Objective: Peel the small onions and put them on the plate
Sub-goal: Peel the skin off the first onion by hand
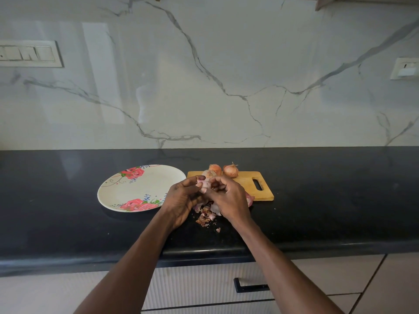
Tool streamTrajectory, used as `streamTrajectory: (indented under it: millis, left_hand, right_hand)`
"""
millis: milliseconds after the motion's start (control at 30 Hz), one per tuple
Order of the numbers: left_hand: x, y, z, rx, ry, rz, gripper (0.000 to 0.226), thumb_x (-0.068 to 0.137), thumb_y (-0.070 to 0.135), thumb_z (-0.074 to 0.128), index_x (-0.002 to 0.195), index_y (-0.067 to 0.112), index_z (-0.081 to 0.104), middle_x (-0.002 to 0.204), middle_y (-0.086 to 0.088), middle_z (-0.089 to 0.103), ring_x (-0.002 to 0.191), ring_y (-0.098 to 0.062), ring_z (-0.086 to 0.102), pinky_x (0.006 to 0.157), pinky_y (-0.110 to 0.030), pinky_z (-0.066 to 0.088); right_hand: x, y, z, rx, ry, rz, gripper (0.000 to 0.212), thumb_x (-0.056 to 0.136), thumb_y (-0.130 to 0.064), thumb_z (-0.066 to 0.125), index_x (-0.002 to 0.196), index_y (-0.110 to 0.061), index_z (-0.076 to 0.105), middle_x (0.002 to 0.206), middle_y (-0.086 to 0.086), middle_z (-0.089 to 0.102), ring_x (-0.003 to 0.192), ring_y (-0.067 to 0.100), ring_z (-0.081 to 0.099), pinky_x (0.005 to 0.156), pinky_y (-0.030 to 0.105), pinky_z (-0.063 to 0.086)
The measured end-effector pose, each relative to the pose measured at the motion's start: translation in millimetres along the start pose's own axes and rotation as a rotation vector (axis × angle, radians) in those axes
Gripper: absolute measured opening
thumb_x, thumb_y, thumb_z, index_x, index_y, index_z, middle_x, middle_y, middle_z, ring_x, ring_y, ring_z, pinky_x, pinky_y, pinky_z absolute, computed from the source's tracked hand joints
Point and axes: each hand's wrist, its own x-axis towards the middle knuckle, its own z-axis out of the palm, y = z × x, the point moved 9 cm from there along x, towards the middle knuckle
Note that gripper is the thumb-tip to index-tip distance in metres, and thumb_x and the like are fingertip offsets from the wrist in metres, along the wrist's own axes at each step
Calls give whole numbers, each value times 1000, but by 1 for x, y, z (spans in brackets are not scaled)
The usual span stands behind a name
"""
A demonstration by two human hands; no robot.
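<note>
Both hands meet over the black counter, just in front of a wooden cutting board (247,182). My left hand (181,198) grips a small pale pink onion (203,184) between thumb and fingers. My right hand (229,196) pinches at the same onion from the right, its fingers curled on the skin. Two unpeeled brown onions (230,170) sit at the far edge of the board, a third partly hidden behind my hands. A white plate with red roses (136,189) lies to the left and holds no onions.
A heap of torn onion skins (206,215) lies on the counter under my hands. Another pink piece (249,198) shows at the board's front edge by my right hand. The counter's front edge (204,252) runs below, with drawers underneath. A marble wall stands behind.
</note>
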Motion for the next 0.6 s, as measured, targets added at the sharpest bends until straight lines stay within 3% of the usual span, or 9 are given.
streamTrajectory:
  millis: [100, 367, 600]
  left_hand:
    - [-1, 2, 1, -15, -2, 17, 19, 94, -10, 53, 104, -3, 67, 95, -18, 75, 85, -23, 74, 75, -30, 63]
    - [-2, 0, 1, 5, -2, -17, 20, 96, -4, 56, 115, -7, 61, 107, -24, 72, 95, -30, 74, 77, -33, 63]
    - [-1, -3, 3, 18, -16, -44, 18, 98, -1, 55, 114, -7, 62, 108, -27, 72, 94, -31, 74, 82, -38, 62]
  right_hand:
    - [0, -3, -3, -30, 28, -27, 22, 84, -21, 80, 105, -14, 78, 95, -6, 76, 90, 6, 70, 82, 36, 59]
    - [-6, -13, -6, -39, 57, -80, 14, 85, -23, 80, 95, -14, 79, 85, -7, 75, 80, 6, 69, 69, 23, 57]
    - [-2, -5, -12, -46, 114, -47, 11, 85, -3, 75, 94, -8, 78, 85, -6, 74, 81, 2, 69, 71, 20, 57]
